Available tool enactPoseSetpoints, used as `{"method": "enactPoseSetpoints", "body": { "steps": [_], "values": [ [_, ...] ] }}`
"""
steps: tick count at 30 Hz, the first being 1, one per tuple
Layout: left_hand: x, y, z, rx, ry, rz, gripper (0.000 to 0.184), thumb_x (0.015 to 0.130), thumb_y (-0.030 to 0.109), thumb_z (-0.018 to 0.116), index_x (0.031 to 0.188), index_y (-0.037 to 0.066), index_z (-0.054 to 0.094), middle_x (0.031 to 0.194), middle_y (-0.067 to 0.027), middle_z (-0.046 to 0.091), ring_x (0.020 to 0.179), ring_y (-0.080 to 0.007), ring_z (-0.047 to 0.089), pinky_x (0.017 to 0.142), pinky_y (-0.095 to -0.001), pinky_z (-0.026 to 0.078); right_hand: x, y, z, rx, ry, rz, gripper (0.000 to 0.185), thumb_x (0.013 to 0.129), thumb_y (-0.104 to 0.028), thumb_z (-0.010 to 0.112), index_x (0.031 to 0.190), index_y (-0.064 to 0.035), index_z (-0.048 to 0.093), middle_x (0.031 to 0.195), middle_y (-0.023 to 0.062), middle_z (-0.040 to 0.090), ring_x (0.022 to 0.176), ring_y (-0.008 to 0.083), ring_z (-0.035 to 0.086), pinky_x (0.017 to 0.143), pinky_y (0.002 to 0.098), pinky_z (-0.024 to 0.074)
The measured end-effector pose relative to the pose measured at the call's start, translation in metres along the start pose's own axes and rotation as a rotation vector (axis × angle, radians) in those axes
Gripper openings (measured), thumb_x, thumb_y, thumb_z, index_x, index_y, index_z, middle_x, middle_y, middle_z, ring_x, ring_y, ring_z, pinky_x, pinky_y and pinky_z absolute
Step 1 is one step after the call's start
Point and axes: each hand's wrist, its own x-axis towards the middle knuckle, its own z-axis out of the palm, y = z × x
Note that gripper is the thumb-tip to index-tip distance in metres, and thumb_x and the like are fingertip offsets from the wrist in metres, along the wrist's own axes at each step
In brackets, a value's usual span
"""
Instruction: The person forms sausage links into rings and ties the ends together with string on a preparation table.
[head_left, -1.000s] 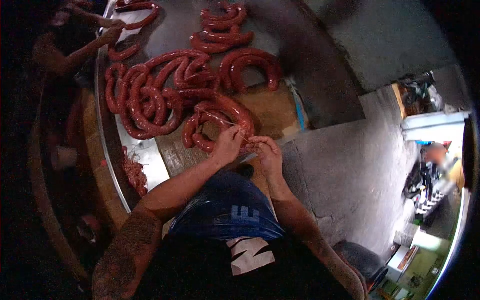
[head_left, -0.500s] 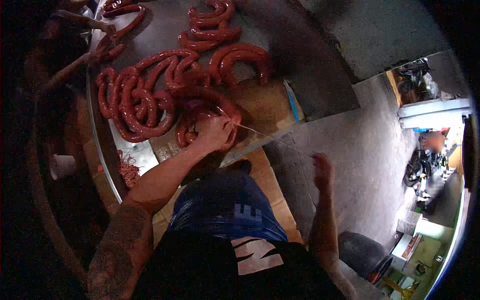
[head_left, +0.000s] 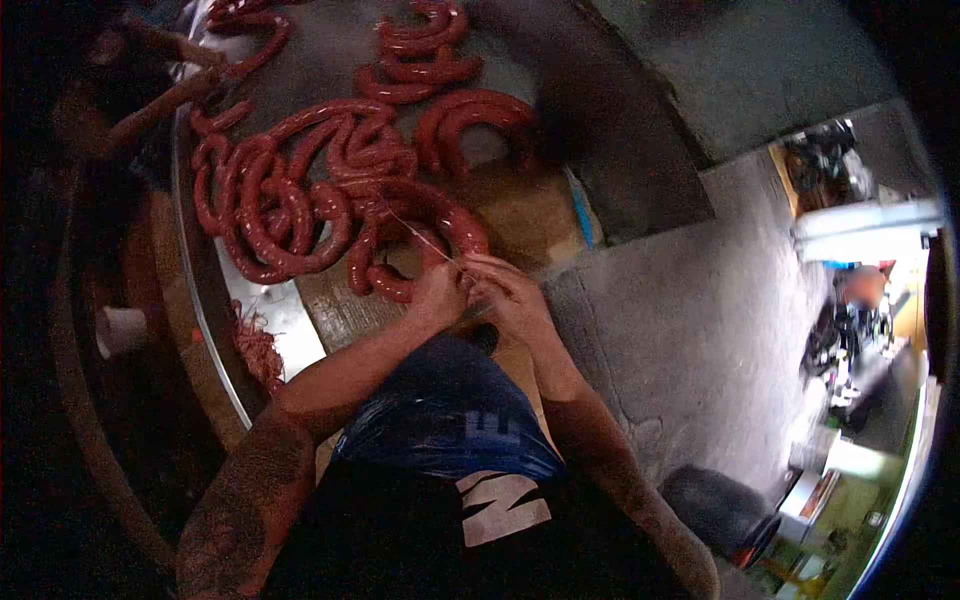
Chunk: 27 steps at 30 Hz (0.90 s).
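My left hand (head_left: 441,296) is closed on a thin pale string (head_left: 424,237) that runs up and left to the red sausage coil (head_left: 462,222) at the table's near edge. Right beside it, my right hand (head_left: 505,296) has its fingers bent together at the string's lower end; what exactly they pinch is too small to make out. More long red sausages (head_left: 285,215) lie in loops to the left, beyond my left forearm. Curved pieces (head_left: 478,112) rest farther up the table.
A pile of strings (head_left: 258,350) lies by the table's left metal rim (head_left: 222,372). At the upper left, a co-worker's hands (head_left: 205,65) are near another sausage. A blue object (head_left: 582,214) is at the right edge. A dark bin (head_left: 722,512) stands lower right.
My right hand swung out to the right with the string stretched half a second ago, and is now back beside my left hand. The co-worker's hands have shifted.
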Motion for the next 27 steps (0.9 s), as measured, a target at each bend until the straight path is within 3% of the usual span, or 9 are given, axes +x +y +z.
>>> {"method": "enactPoseSetpoints", "body": {
  "steps": [4, 6, 11, 13, 16, 18, 21, 24, 27],
  "values": [
    [0.001, 0.029, -0.027, -0.136, 0.151, -0.092, 0.020, 0.089, 0.016, 0.052, 0.096, 0.000, 0.062, 0.086, -0.0221, 0.064, 0.081, -0.0359, 0.062, 0.071, -0.0421, 0.048, -0.011, 0.095, 0.018, 0.719, 0.259, 0.493, 0.027, 0.092, -0.013, 0.049, 0.113, 0.0008, 0.060, 0.116, 0.0104, 0.060, 0.101, 0.0229, 0.059, 0.086, 0.0309, 0.0482],
    [0.010, 0.022, -0.026, -0.419, -0.012, -0.014, 0.021, 0.092, 0.017, 0.054, 0.094, -0.003, 0.061, 0.086, -0.0101, 0.064, 0.082, -0.0180, 0.058, 0.077, -0.0335, 0.047, 0.029, 0.095, 0.030, 0.869, 0.291, 0.475, 0.027, 0.091, -0.013, 0.048, 0.112, 0.0017, 0.059, 0.113, 0.0108, 0.060, 0.099, 0.0230, 0.059, 0.084, 0.0310, 0.0488],
    [0.017, 0.041, -0.056, -0.863, 0.041, -0.283, 0.024, 0.093, 0.025, 0.054, 0.087, 0.004, 0.064, 0.076, -0.0018, 0.057, 0.070, -0.0110, 0.050, 0.065, -0.0300, 0.042, 0.090, 0.018, 0.048, 1.029, 0.182, 0.414, 0.028, 0.092, -0.015, 0.047, 0.111, 0.0019, 0.058, 0.102, 0.0106, 0.063, 0.090, 0.0211, 0.060, 0.081, 0.0301, 0.0484],
    [0.020, 0.042, -0.064, -0.602, 0.007, -0.216, 0.024, 0.091, 0.023, 0.053, 0.089, 0.002, 0.064, 0.079, -0.0095, 0.060, 0.075, -0.0167, 0.055, 0.068, -0.0336, 0.044, 0.068, 0.067, 0.009, -0.165, 0.125, 0.055, 0.026, 0.091, -0.022, 0.052, 0.110, -0.0046, 0.057, 0.094, 0.0120, 0.063, 0.085, 0.0257, 0.061, 0.073, 0.0340, 0.0472],
    [0.027, 0.038, -0.058, -0.265, -0.030, -0.059, 0.024, 0.088, 0.020, 0.051, 0.089, 0.000, 0.064, 0.081, -0.0191, 0.063, 0.078, -0.0270, 0.061, 0.070, -0.0396, 0.046, -0.047, 0.053, -0.075, -0.446, 0.165, 0.212, 0.022, 0.088, -0.015, 0.057, 0.108, -0.0056, 0.059, 0.101, 0.0163, 0.062, 0.097, 0.0341, 0.058, 0.082, 0.0395, 0.0468],
    [0.023, 0.031, -0.049, -0.042, -0.058, 0.064, 0.023, 0.087, 0.020, 0.051, 0.087, 0.001, 0.066, 0.078, -0.0230, 0.062, 0.075, -0.0360, 0.061, 0.067, -0.0445, 0.047, -0.152, 0.046, -0.157, -0.817, 0.226, 0.101, 0.016, 0.091, -0.011, 0.050, 0.095, 0.0002, 0.060, 0.095, 0.0104, 0.062, 0.095, 0.0199, 0.058, 0.084, 0.0328, 0.0453],
    [0.026, 0.010, -0.061, 0.107, -0.144, 0.060, 0.023, 0.087, 0.020, 0.051, 0.087, 0.002, 0.066, 0.078, -0.0249, 0.061, 0.073, -0.0407, 0.061, 0.066, -0.0472, 0.048, -0.335, 0.015, -0.316, -0.752, 1.067, 0.384, 0.026, 0.091, -0.019, 0.045, 0.100, -0.0005, 0.061, 0.097, 0.0079, 0.061, 0.083, 0.0188, 0.058, 0.070, 0.0281, 0.0476],
    [0.033, 0.003, -0.042, 0.170, -0.187, 0.020, 0.024, 0.088, 0.022, 0.052, 0.090, 0.002, 0.065, 0.079, -0.0247, 0.061, 0.072, -0.0406, 0.060, 0.066, -0.0475, 0.048, -0.324, -0.055, -0.319, -0.925, 1.513, -0.140, 0.022, 0.090, -0.019, 0.048, 0.100, -0.0022, 0.059, 0.097, 0.0100, 0.059, 0.080, 0.0194, 0.055, 0.074, 0.0346, 0.0491],
    [0.021, 0.011, -0.020, 0.145, -0.139, 0.061, 0.026, 0.088, 0.024, 0.053, 0.094, 0.001, 0.064, 0.081, -0.0243, 0.062, 0.073, -0.0404, 0.061, 0.067, -0.0474, 0.048, -0.149, -0.115, -0.177, -0.172, 0.896, -0.718, 0.022, 0.093, -0.014, 0.048, 0.109, -0.0009, 0.054, 0.105, 0.0123, 0.057, 0.091, 0.0222, 0.054, 0.087, 0.0380, 0.0451]
  ]
}}
